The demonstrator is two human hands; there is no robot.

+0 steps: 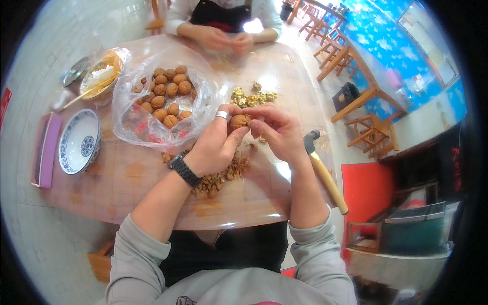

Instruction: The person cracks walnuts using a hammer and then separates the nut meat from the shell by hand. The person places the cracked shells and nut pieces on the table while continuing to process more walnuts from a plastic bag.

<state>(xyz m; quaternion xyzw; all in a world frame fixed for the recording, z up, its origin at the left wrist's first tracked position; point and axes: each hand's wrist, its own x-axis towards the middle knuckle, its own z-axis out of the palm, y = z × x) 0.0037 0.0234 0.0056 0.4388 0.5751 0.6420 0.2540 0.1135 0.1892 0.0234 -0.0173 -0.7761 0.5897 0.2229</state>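
Note:
My left hand (pixel 217 146), with a ring and a black wristwatch, grips a walnut (pixel 240 121) over the table. The fingertips of my right hand (pixel 276 129) pinch the same walnut from the other side. Just beyond it lies a small group of walnut kernels (pixel 251 100). Broken walnut shells (pixel 221 177) are heaped below my left hand, partly hidden by it. To the left, an open clear plastic bag (pixel 129 126) holds several whole walnuts (pixel 160 90). A hammer with a wooden handle (pixel 327 179) rests beside my right forearm.
On the table's left stand a blue-and-white bowl (pixel 79 142), a purple box (pixel 47 150) and a lined bowl with chopsticks (pixel 101 76). Across the table (pixel 145 190), a person's hands (pixel 225 41) are close together. Wooden stools (pixel 373 133) stand off to the right.

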